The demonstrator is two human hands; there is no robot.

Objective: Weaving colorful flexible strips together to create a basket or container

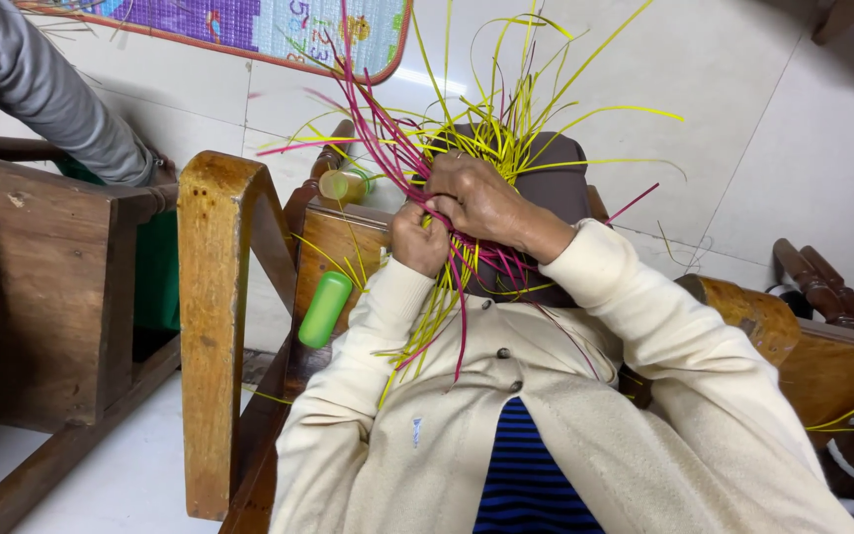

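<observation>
A bundle of thin yellow and magenta strips fans upward from a dark brown form held in front of my chest. My left hand is closed around the strips at the lower left of the weave. My right hand lies over the top of it, fingers curled and pinching strips against the form. Loose strip ends hang down over my cream cardigan. Both sleeves reach up to the hands.
A wooden chair arm stands at the left, with a green cylinder and a yellow-green spool beside it. Another person's grey sleeve is at the upper left over a wooden seat. White tiled floor lies beyond.
</observation>
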